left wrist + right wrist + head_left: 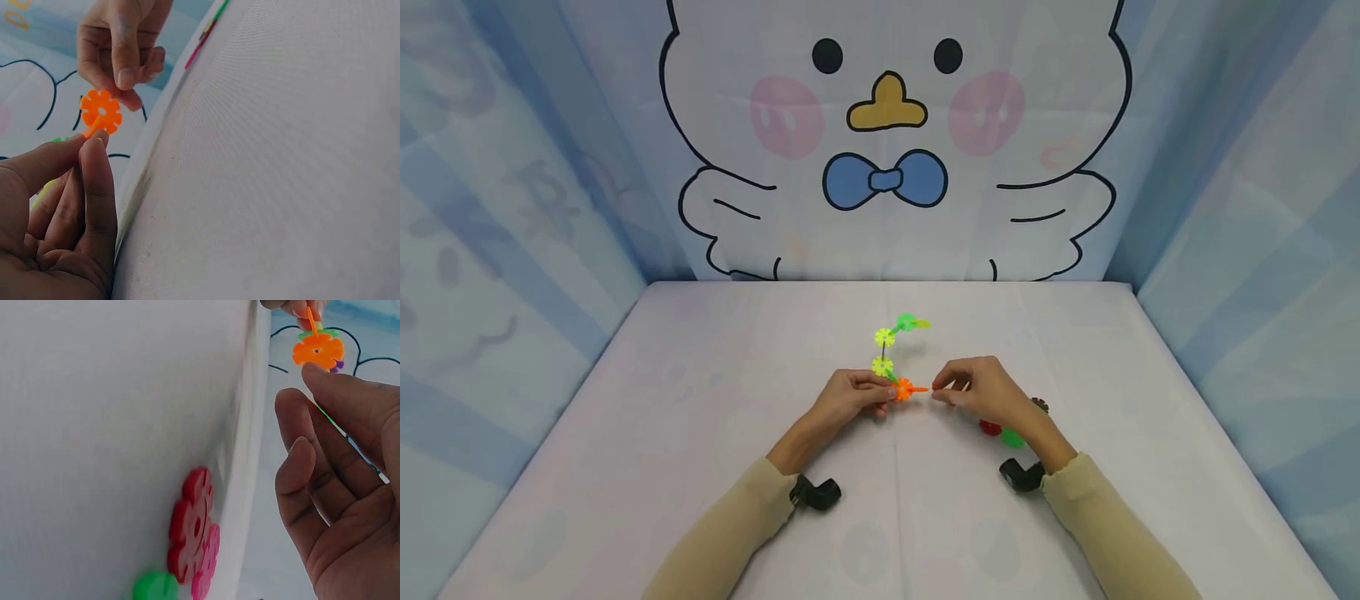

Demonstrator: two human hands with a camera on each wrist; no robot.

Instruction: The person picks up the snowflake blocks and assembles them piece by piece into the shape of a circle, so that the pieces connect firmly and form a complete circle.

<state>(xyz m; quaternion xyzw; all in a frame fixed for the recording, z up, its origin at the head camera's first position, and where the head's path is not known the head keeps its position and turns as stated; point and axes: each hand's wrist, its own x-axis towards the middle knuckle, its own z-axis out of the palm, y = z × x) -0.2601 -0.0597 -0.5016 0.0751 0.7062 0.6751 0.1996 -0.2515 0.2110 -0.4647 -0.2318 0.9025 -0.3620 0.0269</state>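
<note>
My left hand (859, 392) pinches an orange flower-shaped disc (904, 389) between thumb and fingertips. A second orange disc (101, 112) is slotted onto it and faces the left wrist camera. From the held disc a chain of joined discs runs up and away: yellow discs (884, 337), a green disc (907, 322) and others seen edge-on. My right hand (973, 385) hovers just right of the orange discs, its fingers bent. In the right wrist view its thumb and fingertips stand apart with nothing between them. Whether the thumb touches the orange disc I cannot tell.
Beside and partly behind my right wrist lie loose discs on the white table (760, 325): a red one (990, 427), a green one (1013, 438) and a dark one (1040, 404). A pink disc (207, 562) overlaps the red one. Curtains with printed patterns enclose the sides and back.
</note>
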